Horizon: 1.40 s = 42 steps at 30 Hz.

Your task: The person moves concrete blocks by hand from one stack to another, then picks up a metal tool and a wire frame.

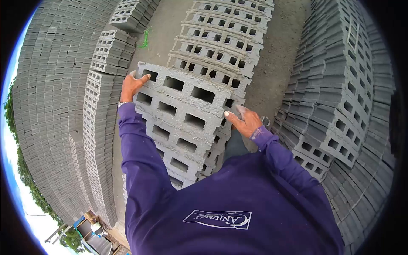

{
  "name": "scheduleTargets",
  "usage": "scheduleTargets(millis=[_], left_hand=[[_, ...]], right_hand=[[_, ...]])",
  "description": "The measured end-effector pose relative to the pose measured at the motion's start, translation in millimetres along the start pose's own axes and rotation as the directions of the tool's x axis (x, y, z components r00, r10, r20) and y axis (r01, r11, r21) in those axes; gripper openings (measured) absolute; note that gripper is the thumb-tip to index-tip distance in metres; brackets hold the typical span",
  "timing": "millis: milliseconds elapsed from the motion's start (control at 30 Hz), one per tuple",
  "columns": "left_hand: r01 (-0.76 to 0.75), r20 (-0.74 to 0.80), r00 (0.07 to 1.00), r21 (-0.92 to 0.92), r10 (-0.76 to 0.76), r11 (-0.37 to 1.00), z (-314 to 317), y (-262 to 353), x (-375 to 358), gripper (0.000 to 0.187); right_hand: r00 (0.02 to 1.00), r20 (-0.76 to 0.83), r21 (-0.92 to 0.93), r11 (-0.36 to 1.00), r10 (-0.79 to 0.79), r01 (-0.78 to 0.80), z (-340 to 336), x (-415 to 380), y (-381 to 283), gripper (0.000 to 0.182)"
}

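A grey hollow concrete block (pixel 187 86) tops the near stack, its rectangular holes facing me. My left hand (pixel 134 86) is closed around the block's left end, the thumb by its left hole. At the right end, my right hand (pixel 245 122) is bent against the block's lower corner, with the thumb on the edge and the other fingers partly hidden behind. Below it, more hollow blocks (pixel 180 111) form a stack in front of my body. Just beyond, rows of blocks (pixel 221 37) lie with their holes upward.
A tall wall of stacked blocks (pixel 51 85) runs along the left. More stacked blocks (pixel 352 85) stand to the right. Bare ground (pixel 276 63) shows between the rows. Some green strands (pixel 145 38) lie on the ground beyond my left hand.
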<state>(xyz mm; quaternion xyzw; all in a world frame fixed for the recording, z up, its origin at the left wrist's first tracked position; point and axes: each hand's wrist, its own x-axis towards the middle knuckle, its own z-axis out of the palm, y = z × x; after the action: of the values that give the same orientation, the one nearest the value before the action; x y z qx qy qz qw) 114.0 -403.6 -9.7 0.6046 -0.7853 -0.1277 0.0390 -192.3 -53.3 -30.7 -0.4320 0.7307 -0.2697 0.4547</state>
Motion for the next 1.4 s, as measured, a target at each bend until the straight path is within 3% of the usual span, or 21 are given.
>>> scheduleTargets(millis=[33, 100, 200, 267, 333, 400, 533, 600, 633, 667, 733, 767, 800, 833, 867, 1000, 1067, 1133, 1167, 1267, 1400], left_hand=[[-0.004, 0.005, 1.000, -0.006, 0.004, 1.000, -1.3, 3.1, 9.0, 0.066], [0.156, 0.386, 0.919, -0.172, -0.080, 0.973, -8.6, 11.8, 28.4, 0.052], [0.120, 0.329, 0.941, -0.104, -0.080, 0.987, 30.3, -25.2, 63.3, 0.036], [0.199, 0.287, 0.947, -0.180, -0.142, 0.963, 19.5, -7.4, 48.4, 0.032], [0.082, 0.209, 0.976, -0.130, -0.053, 0.988, 14.2, -6.0, 48.6, 0.034], [0.076, 0.213, 0.976, -0.145, -0.044, 0.987, -8.5, 22.8, 36.7, 0.034], [0.038, 0.173, 0.983, 0.092, -0.054, 0.995, -63.8, 99.0, -5.0, 0.041], [-0.009, 0.135, 0.991, 0.213, -0.021, 0.977, -82.4, 135.8, -30.1, 0.043], [-0.056, 0.054, 0.998, 0.254, 0.043, 0.965, -91.2, 159.7, -49.4, 0.045], [-0.115, -0.022, 0.992, 0.289, 0.127, 0.950, -98.0, 182.1, -64.4, 0.046], [-0.170, -0.066, 0.977, 0.326, 0.202, 0.930, -102.4, 213.5, -91.5, 0.046], [-0.197, -0.086, 0.967, 0.348, 0.241, 0.917, -104.3, 232.5, -108.4, 0.046], [-0.234, -0.111, 0.949, 0.377, 0.295, 0.896, -103.4, 246.9, -125.0, 0.046], [-0.225, -0.105, 0.955, 0.356, 0.278, 0.907, -101.8, 260.6, -140.8, 0.045], [-0.211, -0.093, 0.962, 0.341, 0.256, 0.916, -97.7, 272.4, -154.9, 0.044], [-0.301, -0.048, 0.948, 0.174, 0.314, 0.938, -44.8, 308.8, -216.1, 0.044], [-0.344, -0.017, 0.939, -0.014, 0.344, 0.939, 25.1, 292.7, -226.8, 0.044], [-0.297, 0.053, 0.949, -0.184, 0.311, 0.937, 93.6, 305.2, -263.2, 0.043], [-0.225, 0.151, 0.953, -0.236, 0.265, 0.945, 105.7, 339.9, -296.4, 0.043], [-0.136, 0.307, 0.924, -0.292, 0.227, 0.947, 185.5, 373.9, -354.3, 0.046], [-0.069, 0.391, 0.895, -0.351, 0.213, 0.934, 245.8, 424.2, -420.0, 0.050]], right_hand=[[1.000, 0.017, 0.004, 1.000, 0.021, -0.021, 7.3, 8.2, -6.4, 0.089], [0.997, 0.044, 0.046, 0.997, 0.061, -0.063, 14.3, 18.5, -19.7, 0.091], [0.987, 0.081, 0.159, 0.976, 0.140, -0.151, 21.4, 23.6, -26.7, 0.092], [0.987, 0.044, 0.215, 0.963, 0.157, -0.163, 29.4, 22.0, -24.9, 0.097], [0.985, -0.019, 0.266, 0.951, 0.170, -0.159, 42.0, 25.0, -17.7, 0.109], [0.970, -0.040, 0.285, 0.933, 0.240, -0.219, 36.5, 19.0, -20.7, 0.115], [0.911, -0.084, 0.340, 0.871, 0.404, -0.355, 31.9, 1.7, -15.8, 0.118], [0.839, -0.080, 0.463, 0.765, 0.539, -0.447, 25.8, -0.7, -1.8, 0.115], [0.834, 0.039, 0.568, 0.674, 0.550, -0.471, 17.5, -0.7, 9.2, 0.099], [0.831, 0.018, 0.585, 0.668, 0.556, -0.460, 20.8, -1.0, 20.2, 0.099], [0.839, -0.100, 0.700, 0.637, 0.535, -0.322, 36.7, -8.3, 58.4, 0.079], [0.680, -0.269, 0.631, 0.658, 0.682, -0.411, 48.4, -12.5, 63.6, 0.063], [0.673, -0.322, 0.648, 0.673, 0.666, -0.356, 63.7, -10.7, 87.1, 0.062], [0.761, -0.173, 0.688, 0.630, 0.625, -0.360, 25.9, -42.4, 76.6, 0.062], [0.747, -0.186, 0.700, 0.619, 0.638, -0.355, 3.9, -70.9, 74.0, 0.057], [0.632, -0.313, 0.662, 0.640, 0.709, -0.389, -38.5, -171.7, 132.1, 0.052], [0.560, -0.352, 0.619, 0.635, 0.750, -0.462, -65.5, -224.3, 163.2, 0.052], [0.479, -0.424, 0.540, 0.639, 0.768, -0.547, -95.0, -270.5, 196.3, 0.049], [0.387, -0.456, 0.509, 0.591, 0.802, -0.626, -112.5, -289.7, 208.5, 0.047], [0.274, -0.633, 0.389, 0.604, 0.724, -0.696, -154.4, -338.3, 259.5, 0.042], [0.277, -0.665, 0.314, 0.597, 0.693, -0.739, -207.6, -385.9, 321.3, 0.041]])
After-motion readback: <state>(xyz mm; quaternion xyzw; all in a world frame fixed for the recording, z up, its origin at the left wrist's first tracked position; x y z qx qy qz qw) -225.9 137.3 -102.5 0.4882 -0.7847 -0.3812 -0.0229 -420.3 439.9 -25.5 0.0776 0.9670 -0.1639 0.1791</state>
